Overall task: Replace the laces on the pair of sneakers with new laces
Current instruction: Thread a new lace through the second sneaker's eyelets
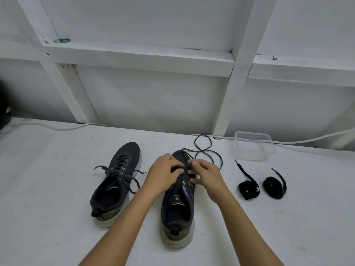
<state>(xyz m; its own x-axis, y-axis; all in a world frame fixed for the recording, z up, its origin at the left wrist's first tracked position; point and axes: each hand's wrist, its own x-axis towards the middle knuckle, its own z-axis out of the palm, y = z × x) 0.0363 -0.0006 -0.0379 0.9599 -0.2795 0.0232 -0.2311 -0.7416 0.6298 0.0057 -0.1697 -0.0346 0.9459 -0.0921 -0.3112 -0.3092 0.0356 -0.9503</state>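
A: Where's the work right now?

B: On the right sneaker (177,206), heel toward the person, standing on the white table (57,217). Both hands meet over its eyelets. The left hand (165,174) and the right hand (206,176) each have fingertips curled in and pinching the old lace (208,150), whose freed length loops loosely on the table beyond the toe.

A: How will that lace handle?

B: My guess is light, limp and thin, so it should slide out if pulled close to each eyelet, not from the far end. The shoe looks soft on top and light enough to shift, so 1 hand may need to steady it.

A: And the rest?

B: The left sneaker (115,185) is just beside it, with its lace in the eyelets and the ends untied. 2 coiled black new laces (248,189) lie to the right, well apart from the shoes, near a clear plastic container (253,146).

A: Anything unclear?

B: The hands cover the eyelets, so I can't tell how many rows are unthreaded.
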